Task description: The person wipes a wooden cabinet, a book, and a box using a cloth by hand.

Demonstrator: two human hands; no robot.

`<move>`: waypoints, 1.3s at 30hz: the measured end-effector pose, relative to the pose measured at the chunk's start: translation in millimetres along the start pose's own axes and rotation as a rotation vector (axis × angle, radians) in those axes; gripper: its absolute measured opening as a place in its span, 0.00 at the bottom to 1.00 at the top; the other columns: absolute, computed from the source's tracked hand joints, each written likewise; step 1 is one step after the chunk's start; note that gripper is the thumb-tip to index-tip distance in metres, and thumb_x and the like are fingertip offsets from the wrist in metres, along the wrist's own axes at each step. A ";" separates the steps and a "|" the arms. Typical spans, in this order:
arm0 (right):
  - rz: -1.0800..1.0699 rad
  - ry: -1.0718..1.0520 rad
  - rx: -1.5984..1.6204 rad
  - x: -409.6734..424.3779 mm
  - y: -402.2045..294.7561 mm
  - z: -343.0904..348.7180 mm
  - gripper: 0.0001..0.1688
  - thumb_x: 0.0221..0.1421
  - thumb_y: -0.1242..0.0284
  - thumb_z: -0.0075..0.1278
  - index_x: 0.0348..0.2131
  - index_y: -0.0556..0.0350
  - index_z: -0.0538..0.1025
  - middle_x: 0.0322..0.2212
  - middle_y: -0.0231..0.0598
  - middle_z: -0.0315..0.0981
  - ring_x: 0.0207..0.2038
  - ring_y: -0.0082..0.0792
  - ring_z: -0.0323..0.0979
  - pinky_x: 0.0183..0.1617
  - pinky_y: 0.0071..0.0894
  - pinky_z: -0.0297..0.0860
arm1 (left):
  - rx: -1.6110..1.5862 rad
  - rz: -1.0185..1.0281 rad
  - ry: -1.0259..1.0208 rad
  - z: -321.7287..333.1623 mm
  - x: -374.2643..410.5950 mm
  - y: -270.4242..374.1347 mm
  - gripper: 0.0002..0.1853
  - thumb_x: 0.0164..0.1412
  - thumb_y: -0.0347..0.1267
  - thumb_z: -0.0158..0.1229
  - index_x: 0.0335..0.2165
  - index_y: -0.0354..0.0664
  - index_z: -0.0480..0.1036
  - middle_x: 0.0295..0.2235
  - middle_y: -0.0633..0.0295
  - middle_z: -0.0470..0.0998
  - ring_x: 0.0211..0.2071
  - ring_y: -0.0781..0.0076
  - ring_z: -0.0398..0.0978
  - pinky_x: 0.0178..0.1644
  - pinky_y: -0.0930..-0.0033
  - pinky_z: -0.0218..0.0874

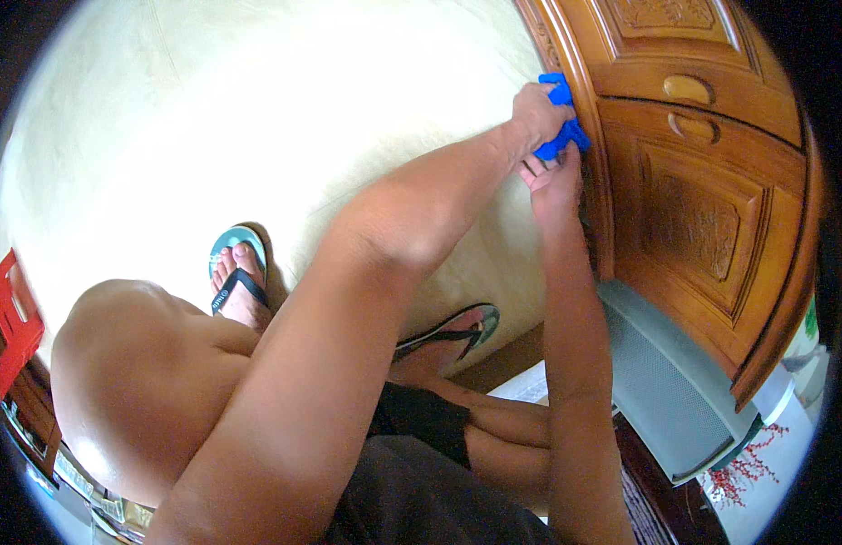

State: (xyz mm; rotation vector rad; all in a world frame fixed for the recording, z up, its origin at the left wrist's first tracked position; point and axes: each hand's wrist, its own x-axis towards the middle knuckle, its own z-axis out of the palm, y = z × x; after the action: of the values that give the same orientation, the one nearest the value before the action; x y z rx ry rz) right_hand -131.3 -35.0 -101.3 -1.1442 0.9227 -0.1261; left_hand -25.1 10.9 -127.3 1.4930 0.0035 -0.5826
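Note:
My left hand (540,114) grips a bright blue cloth (562,139) against the edge moulding of a carved wooden cabinet (673,218). Just below it, my right hand (555,187) has its palm partly turned up and its thumb at the lower end of the same cloth. Part of the cloth is hidden behind my left fingers. Both arms reach up and across to the cabinet's left-hand edge. Two panelled sections with recessed oval pulls, one pull (688,89) above the other, make up the cabinet front.
Below the cabinet stands a grey perforated-front unit (673,381), with red-berried sprigs (751,470) beside it. My bent knee (114,368) and flip-flop-clad foot (240,272) are on the left, over a pale floor (291,136). A red plastic object (16,320) is at the far left.

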 end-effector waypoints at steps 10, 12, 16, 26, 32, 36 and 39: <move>0.118 0.015 0.088 20.2 3.4 49.8 0.27 0.70 0.58 0.33 0.59 0.54 0.63 0.55 0.46 0.68 0.55 0.52 0.69 0.59 0.62 0.67 | -0.021 0.002 -0.153 -50.4 24.9 4.8 0.17 0.49 0.35 0.67 0.39 0.40 0.80 0.34 0.48 0.82 0.33 0.54 0.80 0.41 0.58 0.73; 0.090 0.021 -0.023 23.9 1.4 49.9 0.24 0.70 0.59 0.34 0.58 0.49 0.64 0.54 0.45 0.68 0.54 0.47 0.70 0.58 0.52 0.67 | 0.255 0.218 -0.070 -33.9 28.3 3.5 0.19 0.49 0.36 0.64 0.42 0.42 0.79 0.36 0.45 0.81 0.37 0.47 0.79 0.45 0.55 0.71; 0.128 0.107 0.105 24.7 11.0 30.1 0.21 0.67 0.62 0.39 0.54 0.47 0.69 0.49 0.42 0.71 0.48 0.42 0.72 0.53 0.41 0.69 | 0.391 0.262 -0.219 -15.1 7.2 -10.3 0.23 0.49 0.38 0.62 0.44 0.39 0.77 0.41 0.40 0.78 0.44 0.39 0.76 0.50 0.48 0.68; 0.084 0.070 -0.023 8.9 -11.2 66.3 0.15 0.69 0.63 0.41 0.45 0.55 0.71 0.35 0.37 0.71 0.34 0.34 0.69 0.45 0.41 0.69 | -0.459 -0.109 0.232 -45.9 35.7 20.5 0.13 0.49 0.32 0.58 0.34 0.35 0.78 0.32 0.42 0.80 0.37 0.40 0.77 0.44 0.49 0.69; 0.088 0.009 -0.017 9.2 -2.1 36.6 0.13 0.69 0.65 0.41 0.44 0.53 0.71 0.33 0.32 0.71 0.34 0.31 0.69 0.44 0.38 0.68 | 0.131 0.225 0.119 -18.1 13.6 7.0 0.22 0.51 0.33 0.62 0.46 0.36 0.76 0.40 0.36 0.78 0.45 0.37 0.75 0.52 0.47 0.66; 0.089 0.063 -0.034 -1.2 -6.4 35.4 0.14 0.69 0.65 0.41 0.46 0.54 0.71 0.38 0.32 0.72 0.38 0.32 0.71 0.47 0.39 0.68 | 0.052 0.219 0.243 -16.1 10.6 14.1 0.17 0.51 0.32 0.61 0.40 0.37 0.76 0.37 0.37 0.78 0.42 0.36 0.75 0.49 0.45 0.66; 0.099 -0.012 -0.066 -4.9 -8.2 32.4 0.13 0.69 0.65 0.41 0.45 0.54 0.72 0.40 0.34 0.74 0.42 0.34 0.72 0.49 0.41 0.68 | 0.007 0.333 0.420 -6.4 19.2 4.4 0.09 0.49 0.25 0.56 0.33 0.34 0.72 0.29 0.35 0.76 0.36 0.31 0.73 0.42 0.41 0.65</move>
State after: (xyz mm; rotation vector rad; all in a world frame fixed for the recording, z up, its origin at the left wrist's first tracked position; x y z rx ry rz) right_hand -109.5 -12.7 -88.5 -1.1571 0.9766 -0.0084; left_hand -4.7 9.7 -130.6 1.5570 0.0780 0.0033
